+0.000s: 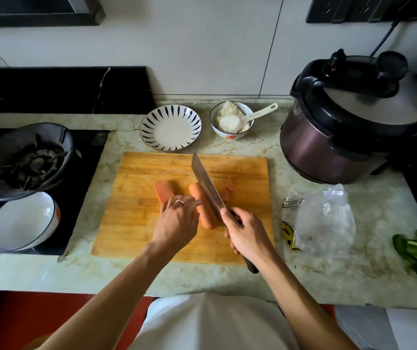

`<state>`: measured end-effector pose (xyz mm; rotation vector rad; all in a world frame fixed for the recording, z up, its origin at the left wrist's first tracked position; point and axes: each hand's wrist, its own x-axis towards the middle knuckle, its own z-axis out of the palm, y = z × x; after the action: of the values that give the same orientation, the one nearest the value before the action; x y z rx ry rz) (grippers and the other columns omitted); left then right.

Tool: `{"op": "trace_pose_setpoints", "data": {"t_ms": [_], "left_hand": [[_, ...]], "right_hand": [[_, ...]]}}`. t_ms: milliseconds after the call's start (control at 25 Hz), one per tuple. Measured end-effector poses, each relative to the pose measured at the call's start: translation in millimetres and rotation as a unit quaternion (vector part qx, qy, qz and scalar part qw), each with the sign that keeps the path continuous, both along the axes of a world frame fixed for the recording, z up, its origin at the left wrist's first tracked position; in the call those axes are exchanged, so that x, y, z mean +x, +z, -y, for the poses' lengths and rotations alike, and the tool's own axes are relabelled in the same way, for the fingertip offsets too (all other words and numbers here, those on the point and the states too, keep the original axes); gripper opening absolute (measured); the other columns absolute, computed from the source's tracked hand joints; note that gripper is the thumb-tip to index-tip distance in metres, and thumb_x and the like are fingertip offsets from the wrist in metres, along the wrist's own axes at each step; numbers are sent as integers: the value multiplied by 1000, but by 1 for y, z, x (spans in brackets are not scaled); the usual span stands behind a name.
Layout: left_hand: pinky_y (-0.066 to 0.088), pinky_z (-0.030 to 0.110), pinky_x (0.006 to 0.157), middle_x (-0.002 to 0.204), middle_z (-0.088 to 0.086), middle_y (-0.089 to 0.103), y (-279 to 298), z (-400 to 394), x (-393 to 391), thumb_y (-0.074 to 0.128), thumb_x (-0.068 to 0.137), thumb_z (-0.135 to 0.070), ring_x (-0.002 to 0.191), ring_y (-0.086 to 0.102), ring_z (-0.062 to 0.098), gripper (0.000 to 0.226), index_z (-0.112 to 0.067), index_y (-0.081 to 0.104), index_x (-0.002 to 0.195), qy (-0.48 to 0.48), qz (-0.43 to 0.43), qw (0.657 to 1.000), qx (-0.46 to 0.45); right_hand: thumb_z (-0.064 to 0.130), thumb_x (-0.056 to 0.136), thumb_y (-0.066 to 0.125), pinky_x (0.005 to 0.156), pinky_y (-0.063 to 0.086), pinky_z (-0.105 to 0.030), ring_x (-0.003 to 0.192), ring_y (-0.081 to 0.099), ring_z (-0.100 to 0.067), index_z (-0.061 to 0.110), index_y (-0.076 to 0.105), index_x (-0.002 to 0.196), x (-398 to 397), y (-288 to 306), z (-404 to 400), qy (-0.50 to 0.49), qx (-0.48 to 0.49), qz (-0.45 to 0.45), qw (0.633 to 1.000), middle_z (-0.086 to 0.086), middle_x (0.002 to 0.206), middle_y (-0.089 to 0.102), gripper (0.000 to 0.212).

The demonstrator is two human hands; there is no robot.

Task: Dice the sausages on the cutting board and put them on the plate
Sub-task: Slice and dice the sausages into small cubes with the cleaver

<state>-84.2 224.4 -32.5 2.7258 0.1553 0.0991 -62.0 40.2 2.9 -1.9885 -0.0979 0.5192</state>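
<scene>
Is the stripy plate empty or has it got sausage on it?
Empty. The stripy plate shows only its bare white middle; the cut sausage pieces still lie on the cutting board.

Two pink sausages [200, 208] lengthwise on wooden cutting board [136, 223]; striped plate [171, 127] behind.

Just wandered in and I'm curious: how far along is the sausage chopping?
Barely begun. A few cut pieces lie on the cutting board. The right hand holds the knife along one sausage, which the left hand steadies; the other sausage looks uncut. The plate holds nothing yet.
</scene>
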Motion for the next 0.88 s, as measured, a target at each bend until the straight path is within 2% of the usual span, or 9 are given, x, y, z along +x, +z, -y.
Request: {"op": "trace_pose_setpoints", "data": {"t_ms": [80, 200, 360, 440, 640, 880], "left_hand": [[29, 48, 112, 134, -1, 58, -9, -1, -2, 65, 86, -21, 131, 44, 24, 39, -24, 61, 125, -48, -14, 997, 58], [21, 53, 115, 144, 1, 50, -11, -4, -5, 65, 88, -24, 138, 37, 26, 48, -23, 54, 134, -73, -34, 993, 89], [15, 50, 117, 152, 0, 39, -8, -3, -6, 59, 92, -27, 143, 29, 25, 50, -23, 46, 141, -89, -57, 989, 106], [12, 48, 119, 155, -2, 35, -6, -4, -7, 56, 94, -27, 144, 25, 23, 52, -24, 42, 144, -92, -71, 988, 101], [9, 46, 120, 157, -3, 30, -1, -8, -3, 55, 94, -28, 146, 20, 20, 56, -25, 37, 147, -111, -90, 985, 100], [13, 44, 119, 155, 2, 33, -1, -14, -1, 59, 91, -28, 145, 23, 22, 56, -22, 41, 143, -136, -76, 985, 71]], "right_hand": [[43, 100, 47, 44, 42, -27, 42, 51, -6, 27, 65, 91, -6, 1, 1, 6, -11, 1, 1000, 2, 56, 59, 25], [42, 101, 45, 45, 41, -28, 42, 50, -5, 28, 63, 89, -14, 1, 1, 6, -26, 8, 1000, 1, 58, 59, 26], [44, 100, 43, 48, 46, -40, 49, 52, -18, 24, 60, 84, -24, -2, -3, 9, -45, 31, 998, -8, 65, 61, 30], [43, 100, 43, 50, 47, -42, 50, 52, -20, 23, 60, 85, -28, -1, -5, 10, -51, 36, 998, -10, 66, 62, 31], [43, 101, 42, 52, 48, -41, 56, 59, -21, 20, 63, 92, -31, 4, -7, 10, -80, 43, 996, -6, 69, 63, 32], [42, 100, 44, 58, 49, -45, 63, 63, -23, 18, 60, 85, -39, 9, -11, -15, -101, 40, 994, -4, 68, 62, 33]]}}
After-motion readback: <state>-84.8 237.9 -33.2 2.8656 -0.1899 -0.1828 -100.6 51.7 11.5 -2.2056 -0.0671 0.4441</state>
